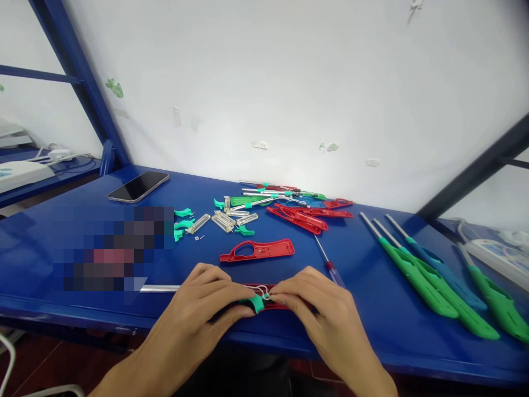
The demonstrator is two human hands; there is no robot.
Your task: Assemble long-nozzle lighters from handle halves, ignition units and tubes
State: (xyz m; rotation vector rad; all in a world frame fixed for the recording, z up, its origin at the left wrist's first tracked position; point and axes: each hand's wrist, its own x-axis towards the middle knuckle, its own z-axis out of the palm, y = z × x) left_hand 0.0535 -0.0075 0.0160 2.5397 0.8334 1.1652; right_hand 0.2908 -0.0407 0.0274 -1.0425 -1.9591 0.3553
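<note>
Low on the blue table, near its front edge, my left hand (206, 303) is closed with thumb and fingers on a green trigger (258, 303). The trigger lies at a red lighter shell half (276, 305), mostly covered by my hands. A metal tube (159, 288) sticks out to the left from under my left hand. My right hand (322, 300) pinches a thin white wire (261, 288), looped over the shell just right of the trigger. Its fingertips touch the shell too. Beyond my hands lies another red shell half (281, 250), open side up.
Clear fuel tanks (223, 221) and green triggers (184, 224) lie left of centre. Behind are red shell halves (303, 218) and metal tubes (264, 193). A screwdriver (335, 273) rests beyond my right hand. Several assembled lighters (417, 275) lie right; a phone (139, 186) sits back left.
</note>
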